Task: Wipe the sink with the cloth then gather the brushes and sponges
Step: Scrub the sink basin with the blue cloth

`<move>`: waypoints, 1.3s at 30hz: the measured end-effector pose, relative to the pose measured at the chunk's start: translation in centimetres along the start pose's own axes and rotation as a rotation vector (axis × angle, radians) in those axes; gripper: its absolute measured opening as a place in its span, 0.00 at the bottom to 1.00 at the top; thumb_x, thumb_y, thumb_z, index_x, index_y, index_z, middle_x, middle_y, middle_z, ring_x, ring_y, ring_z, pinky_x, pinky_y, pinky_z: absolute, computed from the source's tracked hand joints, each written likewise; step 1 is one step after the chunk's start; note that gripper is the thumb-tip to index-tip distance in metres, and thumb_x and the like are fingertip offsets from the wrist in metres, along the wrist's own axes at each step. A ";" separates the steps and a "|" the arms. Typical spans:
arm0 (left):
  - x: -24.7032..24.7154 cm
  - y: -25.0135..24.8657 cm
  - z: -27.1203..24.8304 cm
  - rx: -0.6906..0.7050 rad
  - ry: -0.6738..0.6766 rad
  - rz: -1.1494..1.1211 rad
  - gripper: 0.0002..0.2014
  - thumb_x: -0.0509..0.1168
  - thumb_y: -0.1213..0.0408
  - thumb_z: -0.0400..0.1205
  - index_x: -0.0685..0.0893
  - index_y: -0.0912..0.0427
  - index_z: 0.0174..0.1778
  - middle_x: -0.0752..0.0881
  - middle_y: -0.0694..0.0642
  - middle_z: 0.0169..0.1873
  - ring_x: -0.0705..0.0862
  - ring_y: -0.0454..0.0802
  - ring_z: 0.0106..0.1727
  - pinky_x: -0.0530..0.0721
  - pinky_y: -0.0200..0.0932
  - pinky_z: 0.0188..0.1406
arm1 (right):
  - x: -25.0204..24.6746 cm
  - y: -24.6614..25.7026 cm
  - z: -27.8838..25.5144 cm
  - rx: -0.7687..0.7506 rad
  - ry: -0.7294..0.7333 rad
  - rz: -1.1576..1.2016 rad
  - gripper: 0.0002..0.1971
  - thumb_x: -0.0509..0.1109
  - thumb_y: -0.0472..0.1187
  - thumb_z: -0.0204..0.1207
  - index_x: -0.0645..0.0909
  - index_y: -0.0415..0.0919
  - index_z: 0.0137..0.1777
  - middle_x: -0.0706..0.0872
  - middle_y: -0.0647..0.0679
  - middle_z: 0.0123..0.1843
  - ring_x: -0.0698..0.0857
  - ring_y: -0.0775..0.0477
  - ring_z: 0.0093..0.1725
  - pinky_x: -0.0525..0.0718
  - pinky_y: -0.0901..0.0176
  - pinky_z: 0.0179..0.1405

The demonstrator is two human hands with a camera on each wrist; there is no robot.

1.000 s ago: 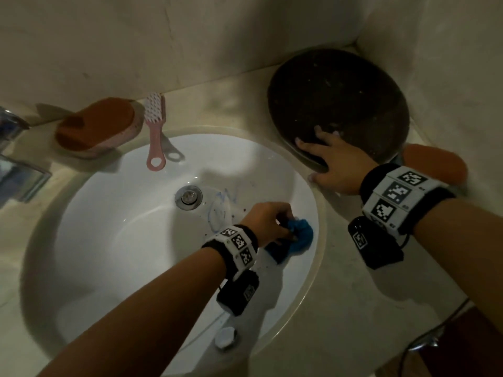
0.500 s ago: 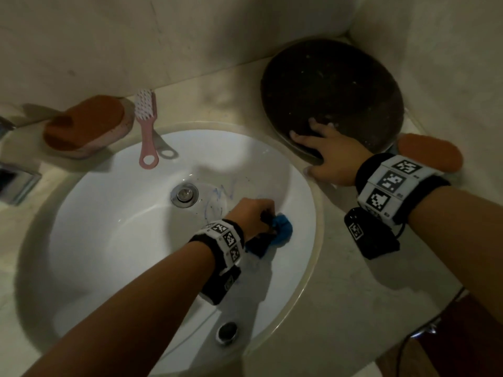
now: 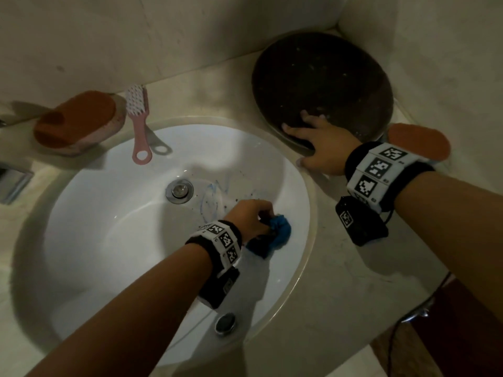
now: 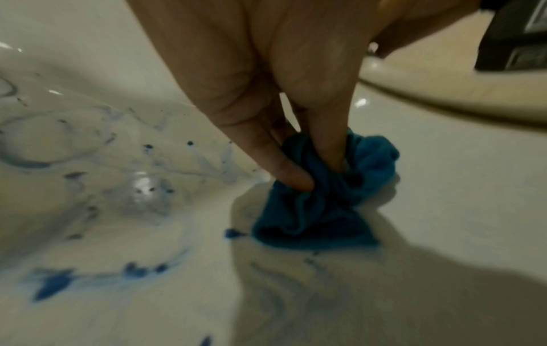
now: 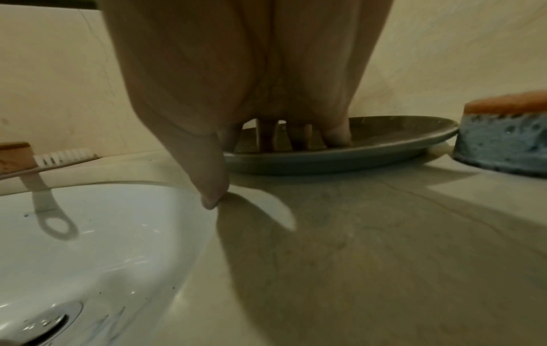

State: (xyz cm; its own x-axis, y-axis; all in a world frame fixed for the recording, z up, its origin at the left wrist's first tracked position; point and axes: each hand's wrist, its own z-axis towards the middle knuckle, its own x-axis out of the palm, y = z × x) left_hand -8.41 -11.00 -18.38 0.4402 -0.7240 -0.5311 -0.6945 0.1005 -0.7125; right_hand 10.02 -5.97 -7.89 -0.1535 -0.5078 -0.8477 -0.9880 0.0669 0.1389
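My left hand (image 3: 251, 217) (image 4: 299, 149) grips a bunched blue cloth (image 3: 280, 232) (image 4: 322, 199) against the right inner wall of the white sink (image 3: 109, 235). Blue smears (image 3: 212, 197) (image 4: 50, 284) and dark specks lie beside the drain (image 3: 179, 191). My right hand (image 3: 318, 148) (image 5: 251, 117) rests open on the counter, fingers on the rim of a dark plate (image 3: 324, 85) (image 5: 355, 149), thumb at the sink's edge. A pink brush (image 3: 140, 123) (image 5: 56, 161) and an orange sponge (image 3: 76, 122) lie behind the sink at left. Another orange-topped sponge (image 3: 419, 141) (image 5: 503, 131) sits right of the plate.
Part of a metal tap (image 3: 13, 180) shows at the left edge. Tiled walls close the counter (image 3: 340, 281) at the back and right. The overflow hole (image 3: 225, 323) is on the sink's near wall. A cable (image 3: 400, 330) hangs past the counter's front right edge.
My left hand with the cloth has slid back and forth a little along the sink's right wall. The right hand has stayed on the plate's rim.
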 end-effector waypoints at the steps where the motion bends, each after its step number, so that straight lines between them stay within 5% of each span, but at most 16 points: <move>1: 0.0 0.2 -0.1 -0.016 -0.018 0.007 0.11 0.71 0.70 0.74 0.85 0.62 0.52 0.86 0.56 0.51 0.82 0.49 0.46 0.73 0.31 0.45 | 0.0 0.0 0.0 -0.001 0.001 -0.001 0.39 0.68 0.49 0.77 0.48 0.67 0.80 0.41 0.51 0.86 0.42 0.36 0.84 0.52 0.30 0.80; 6: 0.4 -1.7 -1.3 0.070 0.093 -0.243 0.14 0.77 0.62 0.72 0.86 0.57 0.52 0.83 0.48 0.46 0.82 0.42 0.40 0.81 0.26 0.40 | 0.1 0.0 0.0 0.001 -0.016 0.005 0.39 0.68 0.49 0.77 0.48 0.67 0.80 0.41 0.52 0.86 0.42 0.37 0.84 0.53 0.30 0.80; 13: -0.5 0.4 -0.6 0.029 0.043 0.088 0.12 0.70 0.68 0.75 0.85 0.61 0.55 0.86 0.59 0.54 0.83 0.55 0.55 0.74 0.34 0.51 | 0.0 -0.1 0.0 -0.012 -0.009 -0.011 0.39 0.68 0.49 0.77 0.48 0.67 0.80 0.41 0.50 0.86 0.43 0.36 0.84 0.52 0.30 0.80; 17: -1.5 -1.4 -1.0 0.048 0.079 -0.161 0.10 0.74 0.68 0.74 0.86 0.58 0.50 0.85 0.51 0.45 0.82 0.43 0.39 0.80 0.24 0.37 | 0.0 0.0 0.0 -0.007 -0.004 -0.012 0.39 0.68 0.49 0.77 0.48 0.67 0.80 0.41 0.51 0.86 0.42 0.35 0.84 0.52 0.31 0.80; 19: -1.7 -3.3 -1.5 0.097 0.183 -0.313 0.09 0.75 0.71 0.73 0.84 0.57 0.45 0.83 0.47 0.40 0.83 0.43 0.35 0.86 0.30 0.37 | 0.0 0.0 0.0 0.000 -0.009 -0.013 0.39 0.68 0.50 0.77 0.48 0.67 0.80 0.41 0.51 0.86 0.42 0.35 0.84 0.53 0.31 0.81; 21: -1.2 -4.0 -1.7 0.133 0.243 -0.232 0.10 0.74 0.73 0.72 0.83 0.59 0.45 0.82 0.49 0.41 0.83 0.48 0.39 0.86 0.38 0.44 | 0.1 0.0 0.0 -0.003 -0.011 -0.020 0.39 0.68 0.49 0.77 0.48 0.67 0.80 0.41 0.51 0.86 0.43 0.35 0.84 0.53 0.31 0.81; 25: -0.4 -2.5 -2.0 0.092 0.234 0.010 0.12 0.72 0.73 0.72 0.85 0.61 0.51 0.82 0.50 0.47 0.82 0.47 0.45 0.79 0.30 0.40 | 0.2 0.0 0.1 -0.005 -0.018 -0.005 0.39 0.69 0.49 0.76 0.48 0.67 0.80 0.42 0.51 0.86 0.43 0.35 0.84 0.52 0.30 0.80; 29: -0.9 -0.4 -1.9 0.040 0.197 0.271 0.12 0.68 0.70 0.75 0.86 0.63 0.54 0.87 0.60 0.54 0.84 0.56 0.55 0.80 0.42 0.56 | 0.1 0.0 0.0 -0.003 -0.010 0.001 0.39 0.69 0.49 0.76 0.48 0.68 0.80 0.41 0.51 0.86 0.42 0.35 0.84 0.52 0.29 0.80; 32: -1.4 -0.5 -1.8 0.030 0.112 0.074 0.12 0.72 0.70 0.74 0.86 0.60 0.53 0.86 0.56 0.52 0.83 0.47 0.45 0.80 0.31 0.45 | 0.1 0.0 0.0 0.003 -0.007 0.000 0.39 0.68 0.49 0.77 0.48 0.68 0.80 0.41 0.51 0.86 0.42 0.35 0.84 0.52 0.30 0.81; 34: -1.5 -1.7 -1.8 0.047 0.170 -0.136 0.11 0.74 0.72 0.72 0.87 0.60 0.50 0.86 0.50 0.43 0.82 0.44 0.39 0.81 0.26 0.39 | 0.2 0.1 -0.1 0.003 -0.010 0.000 0.39 0.68 0.48 0.77 0.47 0.68 0.80 0.41 0.51 0.86 0.42 0.35 0.84 0.52 0.30 0.81; 36: -0.9 -2.9 -2.0 0.101 0.302 -0.099 0.11 0.74 0.73 0.71 0.86 0.59 0.48 0.82 0.40 0.35 0.82 0.44 0.40 0.81 0.31 0.41 | 0.2 0.1 -0.2 0.003 -0.017 0.005 0.39 0.68 0.48 0.77 0.48 0.67 0.80 0.41 0.51 0.86 0.42 0.35 0.84 0.52 0.30 0.81; 39: 0.2 -2.5 -2.2 0.142 0.218 0.004 0.11 0.72 0.73 0.73 0.86 0.60 0.51 0.82 0.45 0.40 0.81 0.44 0.45 0.74 0.30 0.44 | 0.2 0.1 -0.1 0.004 -0.027 0.018 0.39 0.69 0.48 0.77 0.48 0.67 0.80 0.41 0.51 0.86 0.41 0.36 0.84 0.52 0.30 0.80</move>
State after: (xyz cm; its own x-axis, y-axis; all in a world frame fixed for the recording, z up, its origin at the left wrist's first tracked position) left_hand -7.83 -12.90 -15.76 0.2937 -0.8520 -0.4333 -0.6020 0.1872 -0.7763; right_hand 9.88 -6.22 -8.01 -0.1717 -0.4833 -0.8585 -0.9851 0.0798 0.1522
